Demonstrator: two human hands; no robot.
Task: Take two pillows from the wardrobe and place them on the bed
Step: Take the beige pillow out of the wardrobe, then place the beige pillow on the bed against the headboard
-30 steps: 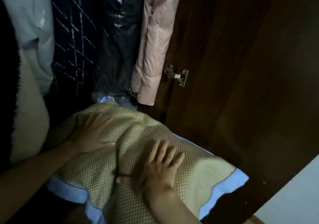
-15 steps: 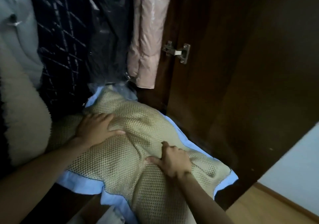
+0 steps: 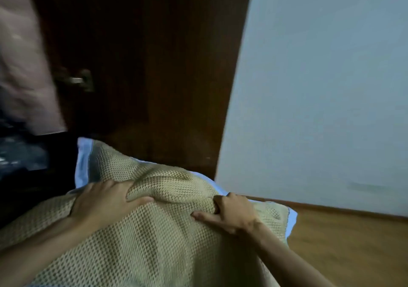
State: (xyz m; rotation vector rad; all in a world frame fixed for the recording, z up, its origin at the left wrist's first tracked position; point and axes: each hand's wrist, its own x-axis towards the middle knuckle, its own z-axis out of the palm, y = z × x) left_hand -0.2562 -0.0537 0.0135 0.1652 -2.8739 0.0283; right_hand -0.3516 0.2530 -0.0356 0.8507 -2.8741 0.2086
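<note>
A pillow (image 3: 159, 238) with a beige mesh cover and a light blue border fills the lower middle of the view, raised in front of me. My left hand (image 3: 103, 202) grips a bunched fold of its cover on the left. My right hand (image 3: 229, 211) clutches the cover near the pillow's right end. The wardrobe's dark wooden door (image 3: 159, 65) stands open behind the pillow. I cannot make out a second pillow, and the bed is out of view.
A pink padded coat (image 3: 24, 65) hangs at the upper left, with dark plastic-covered clothes (image 3: 19, 152) below it. A metal hinge (image 3: 81, 81) sits on the wardrobe door. A pale wall (image 3: 326, 87) rises on the right above a wooden floor (image 3: 353, 249).
Both hands went from lying flat on the pillow to gripping its cover, and the pillow has come out of the wardrobe. The view has swung right, bringing wall and floor in.
</note>
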